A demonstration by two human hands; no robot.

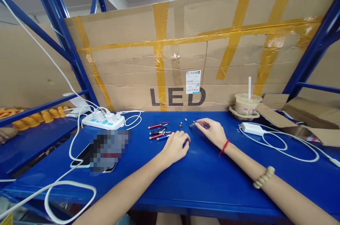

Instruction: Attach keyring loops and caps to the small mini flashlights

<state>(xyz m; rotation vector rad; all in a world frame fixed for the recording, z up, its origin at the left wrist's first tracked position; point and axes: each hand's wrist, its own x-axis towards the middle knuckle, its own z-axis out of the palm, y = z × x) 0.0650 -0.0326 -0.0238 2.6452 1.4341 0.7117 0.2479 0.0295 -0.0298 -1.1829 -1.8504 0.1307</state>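
My right hand (213, 132) is closed in a pinch around a small dark, silver-ended penlight (192, 125), mostly hidden by the fingers. Just above the table, loosely bent, is my left hand (175, 148), with a gap between thumb and forefinger and no object visible in it; its fingertips are partly hidden. Left of it lie a red penlight (154, 126), a black penlight (154, 133) and a blue penlight (162, 138), with another red one among them. Several tiny silver button-like pieces (185, 119) are scattered between the hands and the cardboard.
A white power strip (105, 121) with cables and a phone (84, 154), partly blurred out, occupy the left side. To the right stand a drink cup with straw (245, 104), a white charger (251, 129) and an open carton (305, 119). Taped cardboard (127, 76) closes off the back.
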